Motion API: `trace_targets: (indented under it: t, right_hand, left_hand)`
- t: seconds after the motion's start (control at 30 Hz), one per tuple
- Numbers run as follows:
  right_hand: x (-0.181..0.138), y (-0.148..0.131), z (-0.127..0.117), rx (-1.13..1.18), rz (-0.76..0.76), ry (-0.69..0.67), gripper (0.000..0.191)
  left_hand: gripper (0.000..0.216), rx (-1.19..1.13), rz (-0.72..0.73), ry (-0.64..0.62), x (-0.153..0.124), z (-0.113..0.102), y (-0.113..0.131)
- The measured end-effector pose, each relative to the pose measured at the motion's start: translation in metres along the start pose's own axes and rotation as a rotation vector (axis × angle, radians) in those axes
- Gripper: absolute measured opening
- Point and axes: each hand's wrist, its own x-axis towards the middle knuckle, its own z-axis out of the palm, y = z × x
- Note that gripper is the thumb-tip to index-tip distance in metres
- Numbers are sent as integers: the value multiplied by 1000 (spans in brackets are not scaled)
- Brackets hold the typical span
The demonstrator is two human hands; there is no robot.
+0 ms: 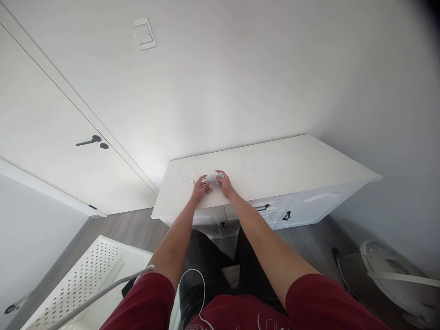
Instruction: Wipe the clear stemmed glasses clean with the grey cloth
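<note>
Both my arms reach forward to the top of a white cabinet [275, 165]. My left hand [201, 184] rests on the top with its fingers curled round small pale bits that I cannot make out. My right hand [224, 182] sits close beside it, pinching a small pale crumpled piece [220, 174] at the fingertips. The two hands almost touch. Tiny pale scraps [182, 173] lie scattered on the cabinet top, left of and beyond my hands.
The cabinet front has black handles [263, 207]. A white door with a black lever [90, 141] is at left, a wall plate [144, 34] above. A white perforated panel [85, 275] lies low left, a round white appliance [395, 275] low right. A white cord [195, 279] hangs over my dark trousers.
</note>
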Motion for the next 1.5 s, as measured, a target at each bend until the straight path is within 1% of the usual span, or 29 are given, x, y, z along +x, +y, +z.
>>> trace_targets:
  t: [0.1, 0.3, 0.57, 0.7, 0.9, 1.1, 1.27, 1.33, 1.43, 1.5]
  right_hand:
    - [0, 0, 0, -1, -4, -5, 43]
    - [-1, -2, 1, -30, -4, -2, 42]
    - [-2, -4, 1, -42, -3, -6, 42]
    - [-2, -2, 0, -51, -1, -11, 42]
    - [-1, -1, 0, -59, 1, 7, 43]
    - [1, 1, -1, -50, -12, 28, 39]
    - [-1, 1, -1, -47, -16, 6, 40]
    - [-1, 0, -1, -52, -19, 5, 41]
    - [-1, 0, -1, -60, -21, 23, 41]
    - [-1, -1, -1, -67, -20, 34, 41]
  left_hand:
    - [62, 10, -18, 18, 1, 1, -2]
    - [75, -17, 18, -4, -2, 0, 3]
    - [60, 0, -7, 25, -1, 1, 0]
    - [56, -11, 18, 41, 2, 1, -3]
    - [71, -27, 65, 9, -2, -1, -1]
    - [58, -12, 28, 14, -1, 3, -3]
    - [49, -6, -3, 41, 4, 6, -7]
    - [52, -6, -3, 46, 4, 6, -6]
    - [66, -12, 8, 28, 1, 5, -3]
    - [70, -13, 14, 13, 0, 4, -1]
